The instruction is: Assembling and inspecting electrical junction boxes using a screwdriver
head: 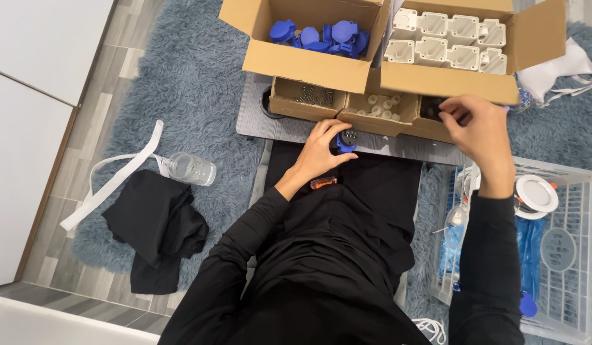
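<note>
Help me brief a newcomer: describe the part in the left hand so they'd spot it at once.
Start at the grey tray carrying cardboard boxes. At its near edge, the left hand grips a blue socket part; unlike the blue pieces boxed above, it shows a dark round face.

a small grey worktop [289,128] stands on a shaggy grey-blue rug [200,83], which covers part of a grey plank floor [91,102]. on the worktop sit three small open cardboard trays: one with metal screws [314,97], one with small white pieces [379,107], one with dark parts [431,110]. two bigger cardboard boxes rest above them, one with blue covers [321,35], one with white housings [449,38]. on the rug lie a clear plastic bottle [191,168], a white strap [111,179], a black cloth [157,227] and a white wire basket [564,255].
</note>
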